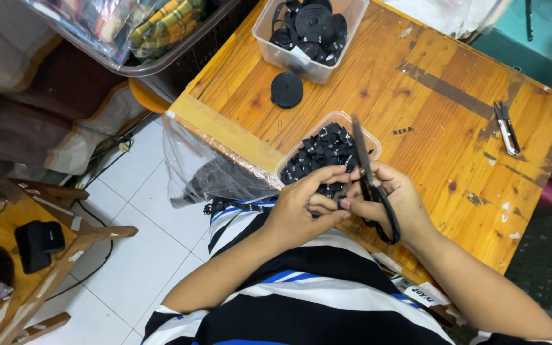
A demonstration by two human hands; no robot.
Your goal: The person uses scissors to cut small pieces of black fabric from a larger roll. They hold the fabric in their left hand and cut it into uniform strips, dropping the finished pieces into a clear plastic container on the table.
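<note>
While the left hand pinches a small black label piece betw. thumb & fingers, the right hand grips black scissors, fingers thru the loops, blades pointing up over a clear tub of cut black pieces. Both meet at the near edge of the wooden table. Farther back: black tape roll, 2nd tub of rolls. Far right: small snips.
</note>
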